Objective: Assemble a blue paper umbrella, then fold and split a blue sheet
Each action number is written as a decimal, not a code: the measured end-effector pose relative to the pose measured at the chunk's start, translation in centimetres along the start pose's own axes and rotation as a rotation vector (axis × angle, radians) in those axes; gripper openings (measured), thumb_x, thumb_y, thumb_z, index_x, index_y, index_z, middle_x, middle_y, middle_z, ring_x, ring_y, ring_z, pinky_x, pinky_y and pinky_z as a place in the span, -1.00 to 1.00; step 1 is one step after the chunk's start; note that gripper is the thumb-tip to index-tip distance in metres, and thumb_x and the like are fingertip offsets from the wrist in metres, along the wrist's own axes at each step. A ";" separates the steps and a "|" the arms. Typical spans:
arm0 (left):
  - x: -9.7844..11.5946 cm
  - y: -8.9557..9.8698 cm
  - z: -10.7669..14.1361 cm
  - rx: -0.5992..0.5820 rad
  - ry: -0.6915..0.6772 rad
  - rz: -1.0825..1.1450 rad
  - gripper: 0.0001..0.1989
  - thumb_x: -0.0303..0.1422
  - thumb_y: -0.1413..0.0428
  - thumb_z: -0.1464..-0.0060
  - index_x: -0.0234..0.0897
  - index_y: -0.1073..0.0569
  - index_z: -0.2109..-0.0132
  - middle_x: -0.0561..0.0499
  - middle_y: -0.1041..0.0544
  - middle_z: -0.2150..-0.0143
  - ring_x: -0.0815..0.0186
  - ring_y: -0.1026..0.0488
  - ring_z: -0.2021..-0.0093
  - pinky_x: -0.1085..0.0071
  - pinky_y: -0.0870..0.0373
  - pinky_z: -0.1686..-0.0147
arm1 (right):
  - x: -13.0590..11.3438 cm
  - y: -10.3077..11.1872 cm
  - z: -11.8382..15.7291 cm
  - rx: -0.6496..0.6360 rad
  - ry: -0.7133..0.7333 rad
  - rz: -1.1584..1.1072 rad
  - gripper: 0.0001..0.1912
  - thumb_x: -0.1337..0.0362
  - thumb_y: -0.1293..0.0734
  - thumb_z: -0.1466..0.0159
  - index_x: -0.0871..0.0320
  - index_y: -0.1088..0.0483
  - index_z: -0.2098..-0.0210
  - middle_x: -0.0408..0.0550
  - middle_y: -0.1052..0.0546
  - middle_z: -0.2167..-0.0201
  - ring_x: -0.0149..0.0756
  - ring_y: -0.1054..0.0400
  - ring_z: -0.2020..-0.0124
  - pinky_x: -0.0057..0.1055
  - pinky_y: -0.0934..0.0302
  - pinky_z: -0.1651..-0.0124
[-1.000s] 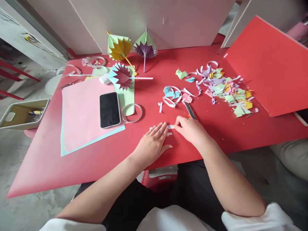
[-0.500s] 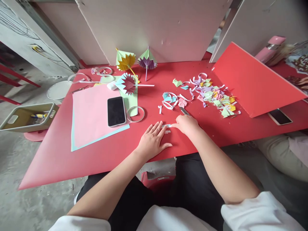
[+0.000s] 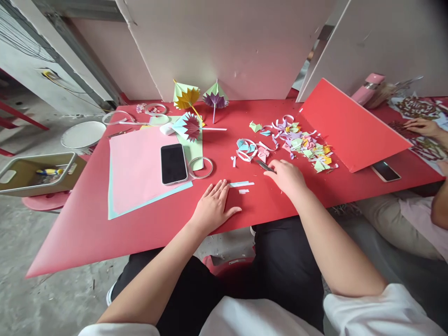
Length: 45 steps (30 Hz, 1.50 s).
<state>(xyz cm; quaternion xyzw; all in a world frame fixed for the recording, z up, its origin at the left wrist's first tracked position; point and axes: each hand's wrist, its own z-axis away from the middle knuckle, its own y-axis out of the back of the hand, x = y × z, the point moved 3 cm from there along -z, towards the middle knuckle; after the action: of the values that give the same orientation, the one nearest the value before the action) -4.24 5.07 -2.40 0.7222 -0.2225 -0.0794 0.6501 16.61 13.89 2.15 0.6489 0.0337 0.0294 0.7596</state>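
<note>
My left hand [image 3: 213, 204] lies flat on the red table, its fingers stretched out and the thumb apart. Its fingertips rest at the left end of a narrow pale-blue strip [image 3: 241, 184]. Just below that strip are shorter white pieces of strip [image 3: 244, 191]. My right hand [image 3: 289, 177] is closed around a slim dark-grey tool [image 3: 265, 165] that points up and to the left; its exact kind is too small to tell. White bits [image 3: 234, 161] and a curled white strip [image 3: 246, 154] with blue paper scraps lie beyond the hands.
A phone [image 3: 174, 163] sits on pink paper [image 3: 135, 168], beside a clear ring [image 3: 200, 175]. Folded paper umbrellas [image 3: 192, 126] stand and lie behind. Coloured scraps [image 3: 308, 142] spread before a leaning red board [image 3: 353, 126]. Another person's hand [image 3: 425, 127] shows at far right.
My right hand has moved right, away from the strip, with the tool still in it. My left hand has shifted slightly left, uncovering more of the strip. The view has turned a little right.
</note>
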 end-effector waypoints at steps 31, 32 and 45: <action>-1.4 0.4 -0.3 0.103 -0.158 0.022 -0.65 -0.39 0.14 -0.22 -0.42 -0.32 -0.09 -0.18 -0.41 -0.06 0.15 -0.33 -0.06 0.21 -0.29 0.02 | -9.8 -3.7 8.6 -0.174 0.036 -0.054 -0.39 0.37 0.00 -0.28 0.36 0.25 -0.28 0.14 -0.47 0.25 -0.13 -0.43 0.39 -0.32 -0.19 0.41; -1.3 0.4 -0.3 0.098 -0.154 0.024 -0.65 -0.37 0.13 -0.22 -0.41 -0.32 -0.09 -0.18 -0.40 -0.06 0.14 -0.33 -0.06 0.20 -0.28 0.02 | -9.8 -3.7 8.6 -0.177 0.031 -0.047 -0.39 0.37 -0.01 -0.28 0.35 0.26 -0.28 0.13 -0.47 0.26 -0.14 -0.43 0.39 -0.33 -0.20 0.41; -1.2 0.5 -0.3 0.056 -0.150 -0.020 -0.64 -0.35 0.15 -0.24 -0.37 -0.30 -0.10 -0.17 -0.37 -0.09 0.14 -0.31 -0.07 0.20 -0.22 0.03 | -10.1 -3.1 8.7 -0.193 0.026 0.015 -0.38 0.31 -0.02 -0.27 0.28 0.24 -0.29 0.12 -0.52 0.29 -0.13 -0.44 0.38 -0.35 -0.23 0.40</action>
<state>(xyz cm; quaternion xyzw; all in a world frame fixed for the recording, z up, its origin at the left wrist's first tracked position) -5.28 5.83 -2.08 0.7344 -0.2657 -0.1335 0.6101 7.29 3.93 0.59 0.5726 0.0356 0.0465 0.8177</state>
